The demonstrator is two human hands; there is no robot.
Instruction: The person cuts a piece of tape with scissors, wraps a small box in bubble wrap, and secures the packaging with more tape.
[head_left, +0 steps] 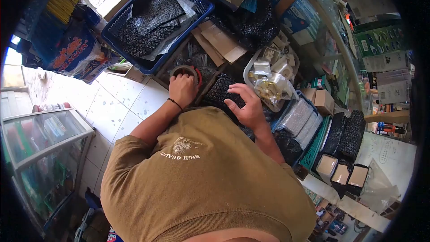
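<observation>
My left hand (181, 88), with a dark band on its wrist, lies over a roll of tape (182, 68), its fingers bent over the roll's near side. A red part shows beside the roll. To the right, my right hand (247, 107) is held with thumb and fingers apart and nothing between them. Beneath and beside its fingertips is a package in black bubble wrap (218, 88). Right of that hand stands a clear plastic tub (292, 62) of small white and gold-coloured packed items.
A blue basket (150, 68) with dark bubble wrap stands beyond my left hand. Cardboard pieces (221, 40) lie beyond both hands. To the right are white wrapped packs (300, 121), a small box (323, 101) and black-wrapped boxes (342, 172). A glass case (49, 136) stands at left.
</observation>
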